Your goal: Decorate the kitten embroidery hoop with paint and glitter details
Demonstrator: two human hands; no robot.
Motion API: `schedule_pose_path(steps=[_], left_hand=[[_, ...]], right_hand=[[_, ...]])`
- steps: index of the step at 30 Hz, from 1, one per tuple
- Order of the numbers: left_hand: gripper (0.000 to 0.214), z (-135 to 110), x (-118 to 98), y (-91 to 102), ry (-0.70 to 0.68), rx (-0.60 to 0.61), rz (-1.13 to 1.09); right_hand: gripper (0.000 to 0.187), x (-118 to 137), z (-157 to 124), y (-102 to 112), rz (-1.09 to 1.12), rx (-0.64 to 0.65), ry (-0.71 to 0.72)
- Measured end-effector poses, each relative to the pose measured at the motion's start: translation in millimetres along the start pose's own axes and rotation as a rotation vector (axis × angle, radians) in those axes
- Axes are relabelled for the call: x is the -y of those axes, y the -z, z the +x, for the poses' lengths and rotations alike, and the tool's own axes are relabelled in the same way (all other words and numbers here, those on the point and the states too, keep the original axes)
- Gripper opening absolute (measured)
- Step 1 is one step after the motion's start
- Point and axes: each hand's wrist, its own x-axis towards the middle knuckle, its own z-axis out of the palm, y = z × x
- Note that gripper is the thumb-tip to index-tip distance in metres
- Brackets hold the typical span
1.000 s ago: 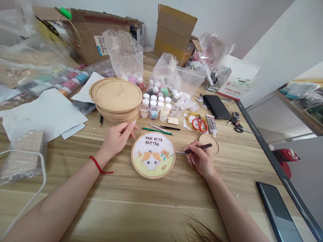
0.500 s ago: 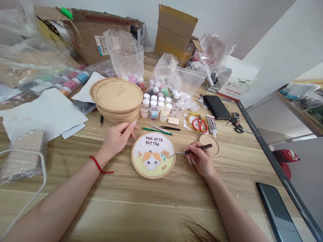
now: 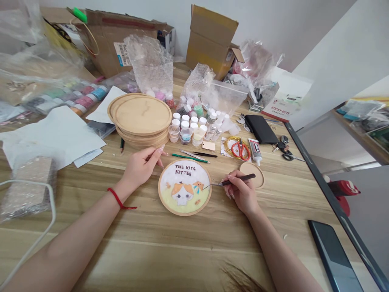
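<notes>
A round wooden-framed picture lies on the table, showing a cat face and the words "THE KITE KITTEN". My left hand rests at its upper left edge, fingers curled and pressed against the rim. My right hand pinches a thin dark-handled tool; its metal tip touches the picture near the small orange star. A small wooden disc lies just behind my right hand.
A stack of round wooden plates and several small white-capped jars stand behind the picture. Red-handled scissors, a glue tube, tweezers, cardboard boxes and plastic bags crowd the back. A dark phone lies near right.
</notes>
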Motion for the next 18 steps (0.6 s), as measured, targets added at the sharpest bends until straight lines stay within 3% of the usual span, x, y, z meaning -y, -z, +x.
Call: schedule_pose_path(steps=[18], left_hand=[[0.039,0.0,0.4,0.1,-0.014,-0.002,-0.004]], right_hand=[[0.024,-1.4,1.2,0.0,0.031,-0.036,0.010]])
